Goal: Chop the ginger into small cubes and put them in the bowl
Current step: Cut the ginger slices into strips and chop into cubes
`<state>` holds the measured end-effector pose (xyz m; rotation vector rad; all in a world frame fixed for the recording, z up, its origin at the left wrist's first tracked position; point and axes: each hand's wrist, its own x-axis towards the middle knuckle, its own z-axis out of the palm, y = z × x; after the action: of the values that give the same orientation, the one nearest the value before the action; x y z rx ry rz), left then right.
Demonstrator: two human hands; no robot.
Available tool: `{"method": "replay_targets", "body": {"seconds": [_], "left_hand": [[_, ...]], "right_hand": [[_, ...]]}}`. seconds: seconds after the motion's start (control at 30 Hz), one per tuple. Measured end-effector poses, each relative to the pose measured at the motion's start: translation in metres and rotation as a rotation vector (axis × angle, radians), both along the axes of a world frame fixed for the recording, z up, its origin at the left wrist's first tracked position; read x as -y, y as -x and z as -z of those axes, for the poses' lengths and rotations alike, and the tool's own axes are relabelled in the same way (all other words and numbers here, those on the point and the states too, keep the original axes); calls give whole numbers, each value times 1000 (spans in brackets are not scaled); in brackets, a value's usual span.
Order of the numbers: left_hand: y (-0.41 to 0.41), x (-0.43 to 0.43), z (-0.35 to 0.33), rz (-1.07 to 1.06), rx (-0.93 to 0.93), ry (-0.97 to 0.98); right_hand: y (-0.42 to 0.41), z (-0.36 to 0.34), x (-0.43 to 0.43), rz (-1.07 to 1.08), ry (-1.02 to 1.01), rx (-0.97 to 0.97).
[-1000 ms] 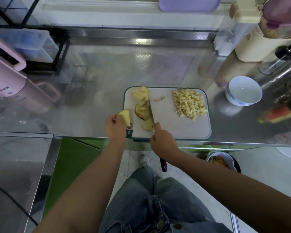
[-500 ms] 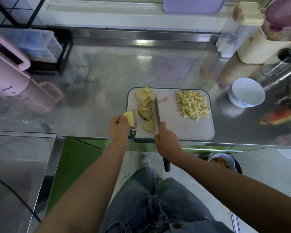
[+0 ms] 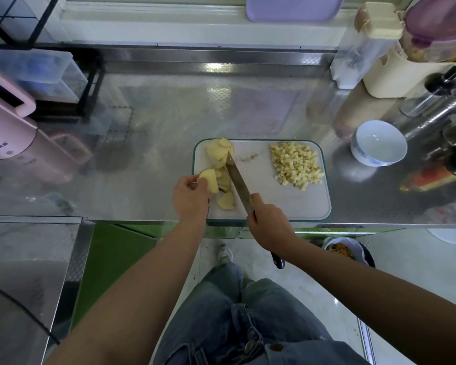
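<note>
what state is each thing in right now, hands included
cutting board, flat at the counter's front edge
left hand, pinching a ginger piece
right hand, gripping the knife by its handle
knife, blade slanted over the board, tip by the slices
ginger slices, uncut, piled on the board's left
ginger cubes, diced, heaped on the board's right
bowl, upright, empty, right of the board
</note>
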<state>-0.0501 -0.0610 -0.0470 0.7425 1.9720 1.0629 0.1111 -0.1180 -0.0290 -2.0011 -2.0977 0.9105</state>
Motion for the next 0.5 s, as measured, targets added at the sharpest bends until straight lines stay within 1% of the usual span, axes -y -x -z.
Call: {"method": "replay_targets", "body": {"seconds": [0.07,0.13,0.27,0.33,0.4,0.47,0.5], "left_hand": [[-8,-7,-1,44,27,-15],[-17,-13,-1,118,12,-24],[-41,-27,5,266,18,35],[-56,-34,7,318,-33,46],[-68,-42,10,358,-16,62],[-77,-50,12,403,-12,120],[-78,-53,12,435,-52,143]], "right_hand": [[-5,-2,-7,53,-33,-31],[-15,-3,-19,129,-78,-33],[-40,-5,-41,223,-111,-7],[-49,-3,-48,221,-84,-24],[-55,0,-51,203,-58,-25],[-56,5,-51,185,-35,-4],[-56,8,-51,178,-15,16]]}}
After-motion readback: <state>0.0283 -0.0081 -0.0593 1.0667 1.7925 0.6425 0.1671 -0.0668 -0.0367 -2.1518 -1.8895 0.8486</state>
